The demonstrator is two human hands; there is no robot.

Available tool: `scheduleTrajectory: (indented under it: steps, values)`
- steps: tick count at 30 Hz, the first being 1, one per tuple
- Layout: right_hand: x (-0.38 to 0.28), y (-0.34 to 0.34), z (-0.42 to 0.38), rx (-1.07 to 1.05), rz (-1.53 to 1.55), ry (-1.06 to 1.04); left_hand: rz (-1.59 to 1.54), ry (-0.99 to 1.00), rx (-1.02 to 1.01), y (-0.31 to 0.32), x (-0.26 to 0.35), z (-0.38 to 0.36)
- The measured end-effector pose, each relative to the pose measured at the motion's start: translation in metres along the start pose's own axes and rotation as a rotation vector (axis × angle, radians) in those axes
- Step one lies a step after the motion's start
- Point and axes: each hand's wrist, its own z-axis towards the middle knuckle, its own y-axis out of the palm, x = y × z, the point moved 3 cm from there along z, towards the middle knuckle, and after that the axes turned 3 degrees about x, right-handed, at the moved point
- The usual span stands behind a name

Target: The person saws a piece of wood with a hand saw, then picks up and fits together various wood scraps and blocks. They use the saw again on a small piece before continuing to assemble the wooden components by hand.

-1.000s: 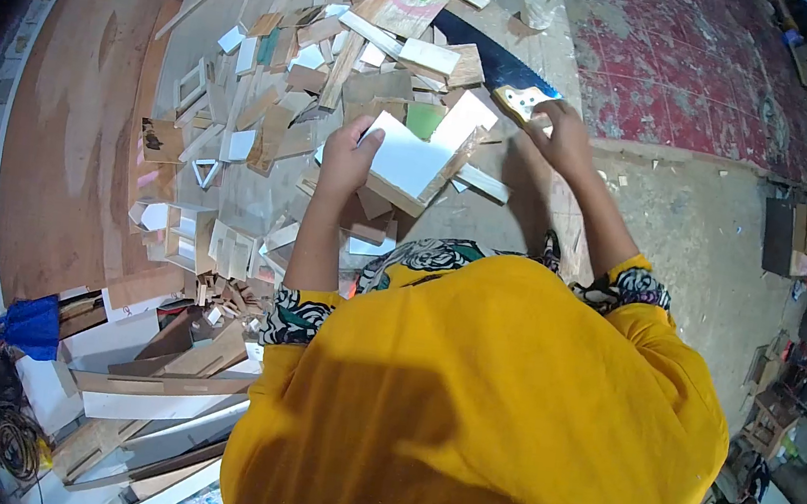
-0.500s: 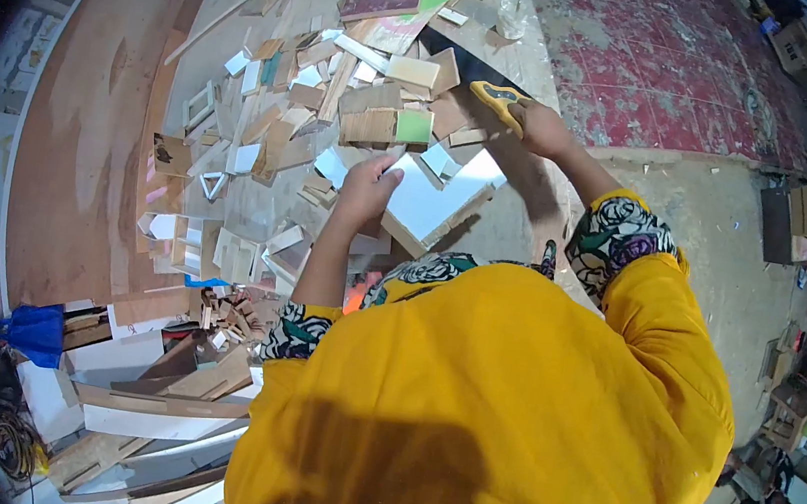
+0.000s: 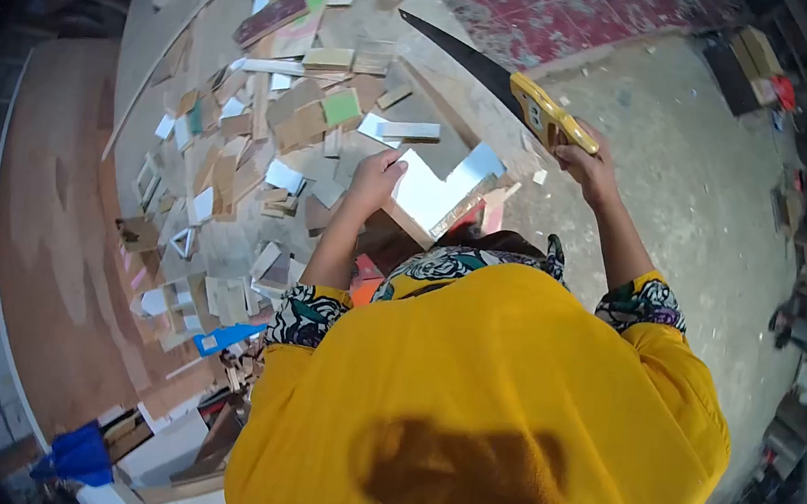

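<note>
My right hand [image 3: 588, 162] is closed round the yellow handle of a handsaw [image 3: 477, 67]. Its dark blade points up and left, passing over the far edge of the work table and apart from the board. Under my left hand [image 3: 375, 184], the left edge of a white-faced wooden board [image 3: 422, 196] with an L-shaped outline is gripped, thumb on top. Bare wood shows along the board's near edge. Just beyond it lie a narrow white strip [image 3: 410, 131] and a small block with a green face [image 3: 341, 106].
Wood offcuts cover the table to the left and beyond, including a dark red block [image 3: 271, 18] and a small triangular frame [image 3: 181, 243]. A large brown panel [image 3: 51, 209] stands at far left, near a blue bag [image 3: 79, 452]. Concrete floor [image 3: 669, 224] lies at right.
My right hand has moved to the right, lifting the saw away from the scraps. My left hand keeps its grip on the board. The whole view has turned.
</note>
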Motion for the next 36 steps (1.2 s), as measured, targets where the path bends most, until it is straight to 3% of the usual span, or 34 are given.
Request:
scheduleTrajectory:
  steps: [3, 9, 15, 22, 29, 32, 34, 36]
  values:
    - [-0.006, -0.015, -0.055, 0.107, -0.041, 0.013, -0.108, 0.082, -0.006, 0.028, -0.01, 0.011]
    - [-0.014, -0.041, -0.158, 0.353, -0.17, 0.011, 0.162, 0.156, -0.129, 0.073, 0.015, 0.046]
    - [-0.001, -0.055, -0.229, 0.566, -0.083, 0.075, 0.323, 0.244, -0.14, 0.109, 0.048, 0.094]
    - [0.0, -0.061, -0.251, 0.545, -0.113, 0.088, 0.659, 0.253, -0.115, 0.132, 0.053, 0.144]
    - [-0.01, -0.095, -0.25, 0.467, -0.096, 0.095, 0.666, 0.154, -0.012, 0.117, 0.038, 0.194]
    - [-0.018, -0.118, -0.246, 0.428, -0.133, 0.099, 0.529, 0.253, 0.001, 0.105, 0.029, 0.214]
    - [-0.02, -0.134, -0.241, 0.439, -0.11, 0.108, 0.537, 0.013, 0.252, 0.073, 0.056, 0.199]
    - [-0.02, -0.15, -0.233, 0.431, -0.119, 0.099, 0.605, -0.045, 0.304, 0.063, 0.065, 0.189]
